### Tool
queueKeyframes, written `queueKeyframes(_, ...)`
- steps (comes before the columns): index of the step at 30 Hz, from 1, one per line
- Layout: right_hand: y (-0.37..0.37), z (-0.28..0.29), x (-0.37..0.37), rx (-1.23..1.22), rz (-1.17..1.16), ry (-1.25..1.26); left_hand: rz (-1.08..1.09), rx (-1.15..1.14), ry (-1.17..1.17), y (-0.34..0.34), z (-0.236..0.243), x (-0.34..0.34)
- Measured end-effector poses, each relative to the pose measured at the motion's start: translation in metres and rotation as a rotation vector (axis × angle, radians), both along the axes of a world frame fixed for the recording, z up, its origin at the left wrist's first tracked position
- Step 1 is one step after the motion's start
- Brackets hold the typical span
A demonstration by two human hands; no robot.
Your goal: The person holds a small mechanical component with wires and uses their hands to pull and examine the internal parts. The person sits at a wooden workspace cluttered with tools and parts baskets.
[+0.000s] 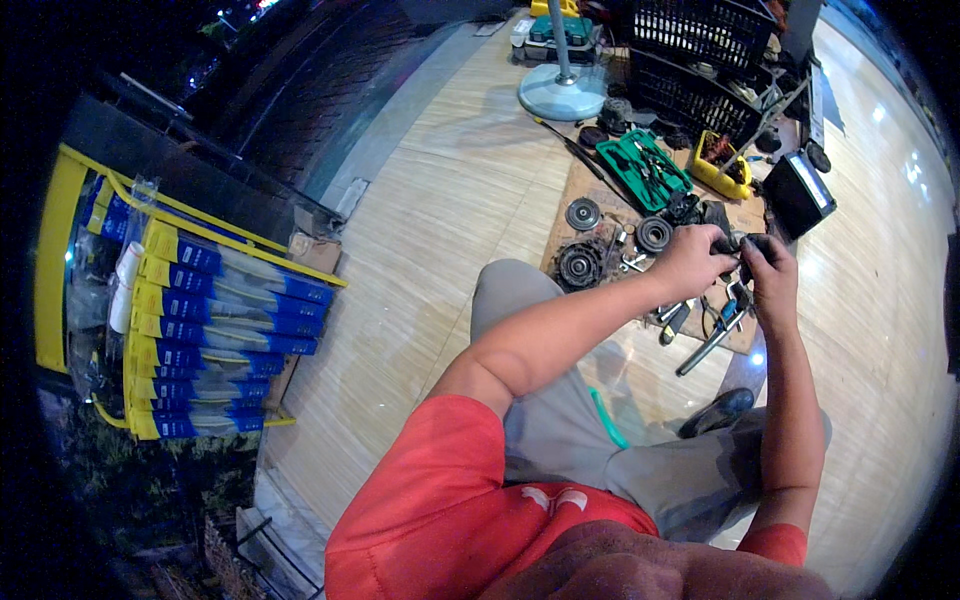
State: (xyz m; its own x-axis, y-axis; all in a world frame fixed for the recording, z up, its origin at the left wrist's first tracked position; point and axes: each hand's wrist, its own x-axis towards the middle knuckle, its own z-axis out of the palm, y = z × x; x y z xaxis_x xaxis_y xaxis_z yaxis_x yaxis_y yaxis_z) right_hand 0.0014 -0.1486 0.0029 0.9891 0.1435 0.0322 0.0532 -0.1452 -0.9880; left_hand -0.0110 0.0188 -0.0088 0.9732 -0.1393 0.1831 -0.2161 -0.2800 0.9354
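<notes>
Both below-right of green tool case (645, 170): left hand (692, 262) pinches dark part (734, 243); right hand (770, 275) fingers curled, grip unclear.

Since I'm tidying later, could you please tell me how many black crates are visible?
2: lower crate right of the pole, upper crate above it at the picture's top edge. Others may be hidden.

Bright floor (870, 230), glare spots, dark curved edges
</notes>
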Motion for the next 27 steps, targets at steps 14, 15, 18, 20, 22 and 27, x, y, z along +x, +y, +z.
queueKeyframes(14,0.0,0.004,-0.001,0.14,0.019,0.101,-0.087,-0.024,0.033,0.0,0.003,0.001)
queueKeyframes(15,-0.002,0.004,0.0,0.15,0.043,0.105,-0.104,-0.058,0.057,0.0,0.003,0.002)
queueKeyframes(18,-0.003,0.006,0.0,0.163,0.066,0.112,-0.225,-0.322,0.272,-0.002,-0.005,0.006)
queueKeyframes(20,0.0,0.007,-0.001,0.156,0.055,0.109,-0.236,-0.318,0.238,-0.001,-0.009,0.008)
queueKeyframes(22,0.003,0.006,-0.002,0.139,0.031,0.099,-0.204,-0.25,0.208,-0.001,-0.006,0.007)
queueKeyframes(27,0.006,0.001,-0.002,0.01,-0.003,0.061,-0.017,0.152,-0.194,0.001,-0.008,0.0)
